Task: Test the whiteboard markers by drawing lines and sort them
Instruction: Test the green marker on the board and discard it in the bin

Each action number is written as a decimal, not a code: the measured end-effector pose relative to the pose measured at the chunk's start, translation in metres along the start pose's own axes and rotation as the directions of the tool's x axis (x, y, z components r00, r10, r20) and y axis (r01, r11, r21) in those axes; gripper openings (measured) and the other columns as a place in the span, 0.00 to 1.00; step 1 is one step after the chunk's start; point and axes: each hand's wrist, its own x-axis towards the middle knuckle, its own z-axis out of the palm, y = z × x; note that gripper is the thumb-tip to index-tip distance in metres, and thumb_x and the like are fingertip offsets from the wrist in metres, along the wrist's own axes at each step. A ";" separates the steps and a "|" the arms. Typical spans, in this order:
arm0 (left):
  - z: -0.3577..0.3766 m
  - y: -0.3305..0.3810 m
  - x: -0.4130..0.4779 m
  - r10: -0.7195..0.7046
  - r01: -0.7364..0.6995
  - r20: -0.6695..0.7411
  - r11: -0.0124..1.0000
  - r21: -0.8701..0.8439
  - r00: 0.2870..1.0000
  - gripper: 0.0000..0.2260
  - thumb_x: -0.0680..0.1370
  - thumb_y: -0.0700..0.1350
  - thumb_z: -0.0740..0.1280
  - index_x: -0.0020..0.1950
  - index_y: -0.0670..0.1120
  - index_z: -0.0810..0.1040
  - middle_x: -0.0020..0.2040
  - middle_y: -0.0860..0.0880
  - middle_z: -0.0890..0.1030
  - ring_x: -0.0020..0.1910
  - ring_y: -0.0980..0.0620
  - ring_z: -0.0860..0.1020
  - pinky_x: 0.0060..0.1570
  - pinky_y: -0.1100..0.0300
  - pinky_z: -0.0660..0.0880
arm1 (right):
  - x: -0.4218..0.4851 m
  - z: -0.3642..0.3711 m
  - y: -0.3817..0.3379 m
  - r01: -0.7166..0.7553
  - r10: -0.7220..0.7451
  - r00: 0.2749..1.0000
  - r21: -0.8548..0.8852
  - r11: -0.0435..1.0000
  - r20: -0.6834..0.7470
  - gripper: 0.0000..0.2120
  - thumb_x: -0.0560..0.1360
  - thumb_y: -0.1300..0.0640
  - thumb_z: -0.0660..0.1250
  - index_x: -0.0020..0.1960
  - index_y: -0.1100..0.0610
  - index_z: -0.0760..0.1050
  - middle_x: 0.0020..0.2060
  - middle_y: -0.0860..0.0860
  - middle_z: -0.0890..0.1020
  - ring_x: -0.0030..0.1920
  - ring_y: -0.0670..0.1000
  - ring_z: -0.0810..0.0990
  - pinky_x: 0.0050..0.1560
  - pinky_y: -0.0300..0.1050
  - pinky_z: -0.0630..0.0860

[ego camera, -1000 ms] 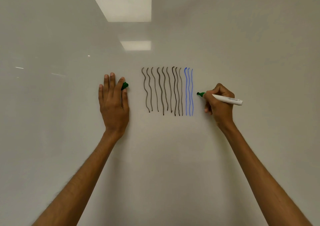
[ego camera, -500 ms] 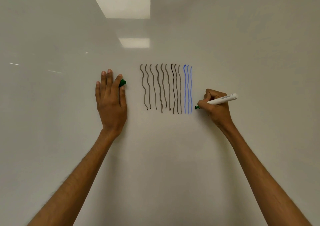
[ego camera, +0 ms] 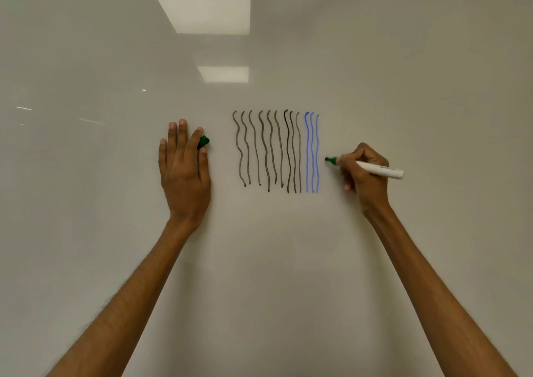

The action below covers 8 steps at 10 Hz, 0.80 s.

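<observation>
I face a whiteboard (ego camera: pixel 288 261) bearing a row of wavy vertical lines: several black lines (ego camera: pixel 268 151) and three blue lines (ego camera: pixel 312 153) at their right end. My right hand (ego camera: pixel 362 174) grips a white marker with a green tip (ego camera: pixel 377 170). Its tip points left and sits just right of the blue lines, at mid height. No green line shows on the board. My left hand (ego camera: pixel 183 171) lies flat on the board left of the lines, with the green cap (ego camera: pixel 203 142) pinched between thumb and index finger.
Two ceiling lights are reflected in the glossy board, a large reflection (ego camera: pixel 207 4) and a smaller reflection (ego camera: pixel 225 74). Nothing else is in view besides my two forearms.
The marker tip went down beside the blue lines to their lower ends, then came back up to mid height. No green mark appeared. My left hand has kept its place.
</observation>
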 end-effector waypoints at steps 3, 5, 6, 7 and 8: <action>0.001 -0.001 -0.001 0.000 0.000 -0.004 1.000 0.007 1.000 0.18 0.86 0.45 0.55 0.75 0.44 0.69 0.78 0.44 0.64 0.79 0.46 0.58 0.78 0.49 0.53 | 0.012 0.012 -0.020 -0.114 0.151 0.973 0.205 0.972 -0.173 0.02 0.78 0.56 0.70 0.49 0.54 0.79 0.41 0.49 0.85 0.28 0.48 0.79 0.30 0.38 0.76; 0.001 0.000 -0.001 -0.015 0.015 -0.004 1.000 -0.024 1.000 0.17 0.86 0.45 0.56 0.74 0.44 0.70 0.77 0.44 0.66 0.79 0.47 0.59 0.78 0.47 0.55 | 0.020 0.019 -0.030 -0.205 0.248 0.947 0.210 0.956 -0.202 0.09 0.77 0.47 0.69 0.50 0.53 0.78 0.44 0.48 0.85 0.30 0.46 0.81 0.33 0.37 0.77; 0.001 -0.001 -0.001 -0.014 0.014 -0.003 0.999 -0.034 1.000 0.17 0.86 0.44 0.56 0.74 0.44 0.70 0.77 0.44 0.66 0.79 0.47 0.58 0.78 0.47 0.55 | 0.022 0.018 -0.031 -0.219 0.254 0.950 0.193 0.956 -0.182 0.07 0.77 0.50 0.70 0.51 0.52 0.79 0.45 0.49 0.86 0.31 0.47 0.81 0.34 0.38 0.78; 0.002 -0.001 -0.001 -0.021 0.020 -0.008 0.999 -0.037 1.000 0.17 0.85 0.43 0.57 0.74 0.44 0.70 0.77 0.44 0.66 0.79 0.47 0.59 0.78 0.46 0.55 | 0.021 0.016 -0.029 -0.205 0.235 0.955 0.169 0.964 -0.181 0.04 0.76 0.55 0.71 0.50 0.53 0.80 0.44 0.51 0.86 0.29 0.49 0.81 0.32 0.39 0.77; 0.002 -0.001 -0.001 -0.025 0.024 -0.005 0.999 -0.048 1.000 0.17 0.86 0.44 0.57 0.74 0.44 0.70 0.77 0.44 0.66 0.79 0.47 0.59 0.78 0.46 0.55 | 0.017 0.015 -0.026 -0.185 0.205 0.964 0.130 0.974 -0.170 0.02 0.75 0.58 0.71 0.47 0.56 0.79 0.42 0.53 0.85 0.27 0.50 0.80 0.29 0.40 0.76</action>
